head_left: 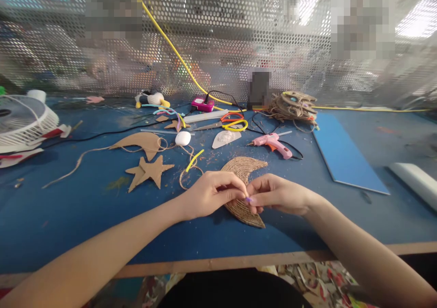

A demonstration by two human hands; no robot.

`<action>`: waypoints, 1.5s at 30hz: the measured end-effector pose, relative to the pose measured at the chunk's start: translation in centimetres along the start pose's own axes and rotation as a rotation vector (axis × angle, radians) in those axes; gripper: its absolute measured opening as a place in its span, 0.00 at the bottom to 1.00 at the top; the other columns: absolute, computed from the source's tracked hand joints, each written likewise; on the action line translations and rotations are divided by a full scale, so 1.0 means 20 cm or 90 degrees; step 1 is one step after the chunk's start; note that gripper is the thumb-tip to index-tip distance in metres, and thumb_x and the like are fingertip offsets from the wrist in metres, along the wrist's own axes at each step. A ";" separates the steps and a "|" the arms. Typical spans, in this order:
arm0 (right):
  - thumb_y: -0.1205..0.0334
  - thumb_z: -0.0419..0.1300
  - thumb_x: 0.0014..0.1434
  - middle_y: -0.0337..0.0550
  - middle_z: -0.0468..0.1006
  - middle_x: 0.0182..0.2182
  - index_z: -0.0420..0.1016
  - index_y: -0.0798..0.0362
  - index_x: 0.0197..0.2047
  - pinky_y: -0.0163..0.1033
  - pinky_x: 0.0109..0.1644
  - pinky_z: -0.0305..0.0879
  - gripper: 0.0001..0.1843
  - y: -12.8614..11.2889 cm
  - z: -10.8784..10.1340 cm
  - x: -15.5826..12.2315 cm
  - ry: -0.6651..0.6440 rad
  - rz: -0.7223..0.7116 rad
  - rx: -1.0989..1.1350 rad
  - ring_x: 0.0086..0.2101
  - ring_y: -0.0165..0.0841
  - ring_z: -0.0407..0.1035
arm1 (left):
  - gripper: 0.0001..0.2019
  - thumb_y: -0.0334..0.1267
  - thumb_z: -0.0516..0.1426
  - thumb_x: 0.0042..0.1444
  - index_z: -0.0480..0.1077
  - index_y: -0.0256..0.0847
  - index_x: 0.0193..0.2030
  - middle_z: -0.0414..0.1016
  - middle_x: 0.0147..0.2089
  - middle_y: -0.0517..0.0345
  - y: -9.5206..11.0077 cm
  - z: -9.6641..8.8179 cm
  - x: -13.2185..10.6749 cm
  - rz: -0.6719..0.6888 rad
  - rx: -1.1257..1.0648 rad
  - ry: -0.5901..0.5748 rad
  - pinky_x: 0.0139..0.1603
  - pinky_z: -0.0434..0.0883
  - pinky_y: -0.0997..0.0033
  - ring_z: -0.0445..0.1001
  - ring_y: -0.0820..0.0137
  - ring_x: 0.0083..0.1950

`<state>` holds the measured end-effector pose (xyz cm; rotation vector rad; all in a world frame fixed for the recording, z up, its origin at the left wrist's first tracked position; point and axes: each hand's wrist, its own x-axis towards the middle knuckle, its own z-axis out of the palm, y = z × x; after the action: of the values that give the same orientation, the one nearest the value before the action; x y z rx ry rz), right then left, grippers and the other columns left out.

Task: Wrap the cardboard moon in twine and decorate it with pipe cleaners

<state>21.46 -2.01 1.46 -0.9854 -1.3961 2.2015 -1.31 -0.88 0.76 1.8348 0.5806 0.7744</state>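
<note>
A crescent moon wrapped in brown twine (243, 170) lies on the blue table (68, 217) in front of me. My left hand (213, 193) and my right hand (277, 194) meet over its inner edge. The fingertips of both are pinched together around a small purple piece (249, 199) too small to name. Both hands rest on or just above the moon.
Cardboard stars (148, 171) and a cardboard moon (141, 142) with twine lie to the left. A pink glue gun (273, 144), scissors (225, 123), a twine bundle (293, 105), a white fan (22, 121) and a blue sheet (344, 155) surround them. A perforated metal screen (218, 39) closes the back.
</note>
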 end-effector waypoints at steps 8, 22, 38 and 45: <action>0.59 0.71 0.52 0.38 0.78 0.23 0.82 0.58 0.31 0.27 0.26 0.60 0.10 0.00 -0.03 0.00 -0.028 0.113 -0.015 0.22 0.20 0.65 | 0.10 0.30 0.53 0.67 0.76 0.43 0.43 0.79 0.42 0.52 0.02 -0.01 0.00 0.213 0.167 -0.081 0.47 0.74 0.70 0.78 0.70 0.45; 0.58 0.73 0.50 0.41 0.80 0.28 0.82 0.58 0.30 0.25 0.28 0.65 0.11 0.05 0.00 0.04 0.119 0.039 0.202 0.23 0.19 0.67 | 0.07 0.29 0.59 0.61 0.77 0.46 0.40 0.84 0.41 0.63 0.07 -0.07 -0.05 0.602 0.811 0.148 0.41 0.69 0.69 0.79 0.74 0.40; 0.57 0.72 0.51 0.39 0.79 0.26 0.83 0.53 0.32 0.33 0.34 0.64 0.08 0.03 0.05 0.04 0.281 -0.216 -0.062 0.27 0.25 0.68 | 0.08 0.29 0.62 0.60 0.76 0.40 0.46 0.81 0.34 0.59 0.00 -0.01 -0.04 0.387 0.662 0.245 0.40 0.68 0.67 0.77 0.70 0.36; 0.57 0.66 0.58 0.41 0.81 0.31 0.81 0.52 0.35 0.38 0.40 0.67 0.07 0.02 0.06 0.03 0.360 -0.317 -0.237 0.33 0.30 0.72 | 0.06 0.39 0.62 0.59 0.80 0.41 0.37 0.81 0.31 0.58 0.04 0.04 0.00 -0.060 0.182 0.211 0.33 0.69 0.72 0.74 0.73 0.31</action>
<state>20.21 -2.64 1.12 -1.1123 -1.5691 1.2088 -0.73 -1.63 1.36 1.9316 1.0288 0.9802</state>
